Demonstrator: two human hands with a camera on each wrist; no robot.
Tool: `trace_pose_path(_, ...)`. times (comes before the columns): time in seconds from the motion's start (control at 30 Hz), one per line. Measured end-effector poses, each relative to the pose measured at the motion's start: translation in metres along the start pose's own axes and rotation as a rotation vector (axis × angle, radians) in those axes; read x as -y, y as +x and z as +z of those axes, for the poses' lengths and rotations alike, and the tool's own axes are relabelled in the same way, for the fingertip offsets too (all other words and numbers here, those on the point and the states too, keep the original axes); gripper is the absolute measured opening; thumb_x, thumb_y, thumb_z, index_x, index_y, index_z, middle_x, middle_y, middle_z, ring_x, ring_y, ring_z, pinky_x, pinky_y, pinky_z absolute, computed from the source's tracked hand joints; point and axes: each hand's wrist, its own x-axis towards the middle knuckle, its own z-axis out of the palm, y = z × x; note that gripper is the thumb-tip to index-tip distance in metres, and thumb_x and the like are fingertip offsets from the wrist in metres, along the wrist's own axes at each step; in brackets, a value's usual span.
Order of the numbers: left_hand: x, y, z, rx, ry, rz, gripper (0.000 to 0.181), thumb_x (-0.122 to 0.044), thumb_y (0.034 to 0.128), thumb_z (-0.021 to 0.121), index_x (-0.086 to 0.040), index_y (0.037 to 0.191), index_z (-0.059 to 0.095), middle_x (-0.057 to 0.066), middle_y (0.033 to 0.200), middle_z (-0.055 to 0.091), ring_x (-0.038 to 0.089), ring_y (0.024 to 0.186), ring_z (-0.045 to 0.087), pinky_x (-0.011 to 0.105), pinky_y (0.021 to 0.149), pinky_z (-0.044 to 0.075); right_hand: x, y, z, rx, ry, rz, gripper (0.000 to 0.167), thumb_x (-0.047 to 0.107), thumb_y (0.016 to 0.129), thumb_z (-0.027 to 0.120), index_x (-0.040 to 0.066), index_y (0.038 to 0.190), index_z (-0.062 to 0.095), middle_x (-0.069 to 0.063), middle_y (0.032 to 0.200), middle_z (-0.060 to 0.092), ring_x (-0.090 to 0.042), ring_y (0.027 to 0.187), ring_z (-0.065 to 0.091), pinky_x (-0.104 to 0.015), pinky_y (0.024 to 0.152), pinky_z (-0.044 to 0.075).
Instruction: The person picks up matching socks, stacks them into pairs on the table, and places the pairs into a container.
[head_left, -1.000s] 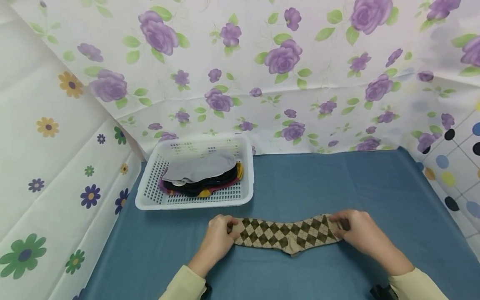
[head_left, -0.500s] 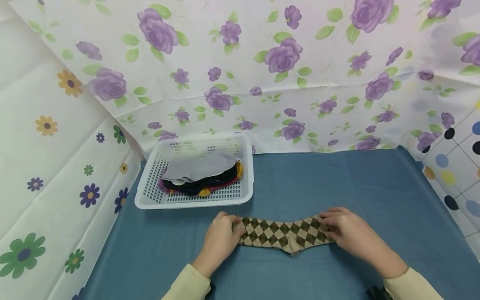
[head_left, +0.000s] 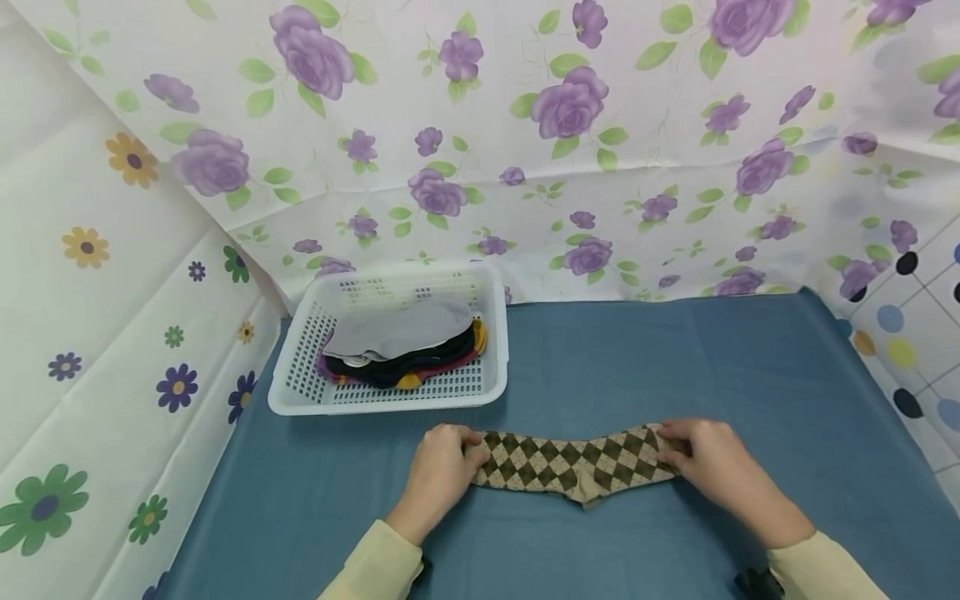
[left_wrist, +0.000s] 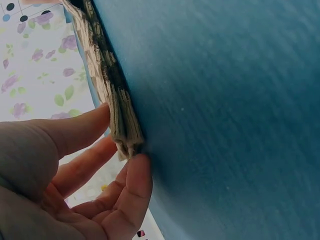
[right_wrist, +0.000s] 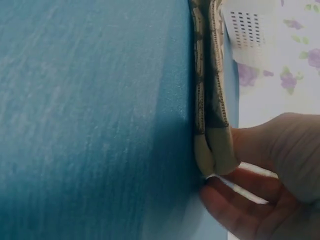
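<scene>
A pair of beige and dark-brown diamond-patterned socks lies stretched sideways, one on top of the other, with the heel bulging toward me. At the ribbed cuff end, my left hand pinches the socks between thumb and fingers. The left wrist view shows the layered cuffs at its fingertips. My right hand pinches the opposite end, where the right wrist view shows two plain beige toes stacked with a small gap between them.
Behind the socks to the left stands a white perforated plastic basket. It holds a grey folded item over black, maroon and yellow ones. Blue cloth covers the table, and flowered sheets hang at the back and left.
My right hand slid a little left along the socks, then came back to the toe end. The left hand shifted slightly right. The socks stay in nearly the same place.
</scene>
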Motion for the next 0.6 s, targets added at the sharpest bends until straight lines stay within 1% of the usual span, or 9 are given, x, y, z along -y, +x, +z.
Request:
trace_pose_path(0.1,0.0,0.0,0.001,-0.004,-0.013,-0.022,0.02,-0.025,0.083,0.071,-0.012,0.098,0.069,0.0,0.084,0.066,0.008,0.064,0.055,0.027,0.056,0.046,0.002,0.001,-0.001,0.011,0.021,0.054,0.035,0.021,0.077,0.076,0.008,0.108,0.07,-0.01,0.1,0.07,-0.003,0.063,0.057,-0.023,0.051,0.043)
trace_pose_path(0.2,0.001,0.001,0.001,0.009,-0.05,-0.059,0.029,-0.022,0.0824,0.071,-0.008,0.106,0.061,0.002,0.075,0.058,0.011,0.059,0.051,0.028,0.052,0.041,0.003,0.002,-0.003,0.019,0.04,0.101,0.034,0.022,0.076,0.077,0.008,0.106,0.07,-0.006,0.09,0.069,-0.007,0.062,0.056,-0.025,0.05,0.042)
trace_pose_path(0.23,0.001,0.002,0.0,0.014,-0.064,-0.07,0.033,-0.021,0.0815,0.072,-0.006,0.108,0.059,0.002,0.072,0.056,0.013,0.057,0.05,0.028,0.05,0.04,0.003,0.002,-0.003,0.022,0.045,0.115,0.034,0.023,0.076,0.077,0.007,0.105,0.069,-0.004,0.084,0.067,-0.008,0.061,0.055,-0.026,0.05,0.041)
trace_pose_path(0.3,0.002,0.003,-0.001,0.031,-0.092,-0.087,0.039,-0.018,0.0799,0.073,-0.003,0.111,0.055,0.003,0.068,0.054,0.014,0.054,0.049,0.029,0.048,0.039,0.002,0.003,-0.004,0.021,0.064,0.152,0.037,0.025,0.075,0.078,0.007,0.105,0.065,-0.001,0.079,0.062,-0.011,0.062,0.053,-0.027,0.051,0.041)
trace_pose_path(0.37,0.002,0.005,-0.002,0.049,-0.113,-0.098,0.043,-0.018,0.0778,0.075,-0.001,0.112,0.055,0.003,0.065,0.053,0.015,0.052,0.048,0.029,0.047,0.039,0.001,0.004,-0.004,0.023,0.087,0.186,0.044,0.028,0.073,0.079,0.006,0.106,0.06,-0.003,0.08,0.06,-0.013,0.066,0.054,-0.028,0.053,0.042)
trace_pose_path(0.43,0.003,0.008,-0.003,0.066,-0.127,-0.104,0.045,-0.019,0.0766,0.077,0.0,0.111,0.056,0.003,0.062,0.053,0.015,0.05,0.048,0.029,0.047,0.039,-0.001,0.005,-0.005,0.031,0.106,0.213,0.051,0.03,0.072,0.081,0.005,0.108,0.056,-0.006,0.088,0.06,-0.015,0.072,0.056,-0.029,0.056,0.044)
trace_pose_path(0.5,0.004,0.01,-0.003,0.081,-0.141,-0.123,0.045,-0.02,0.0759,0.078,0.001,0.11,0.057,0.002,0.057,0.051,0.014,0.047,0.045,0.029,0.047,0.039,-0.003,0.006,-0.005,0.068,0.135,0.236,0.057,0.033,0.072,0.081,0.003,0.113,0.054,-0.009,0.094,0.059,-0.016,0.077,0.056,-0.03,0.057,0.045)
trace_pose_path(0.57,0.004,0.012,-0.004,0.092,-0.148,-0.138,0.043,-0.019,0.0755,0.078,0.0,0.108,0.058,0.001,0.052,0.048,0.013,0.045,0.043,0.028,0.047,0.039,-0.004,0.008,-0.005,0.11,0.155,0.249,0.06,0.033,0.073,0.08,0.001,0.116,0.053,-0.011,0.098,0.058,-0.018,0.079,0.055,-0.03,0.058,0.044)
trace_pose_path(0.6,0.004,0.013,-0.003,0.1,-0.15,-0.146,0.033,-0.019,0.0756,0.078,-0.001,0.097,0.06,-0.001,0.048,0.043,0.012,0.042,0.038,0.026,0.045,0.036,-0.004,0.008,-0.006,0.129,0.164,0.253,0.06,0.033,0.074,0.079,0.001,0.117,0.052,-0.012,0.099,0.057,-0.018,0.078,0.055,-0.03,0.058,0.044)
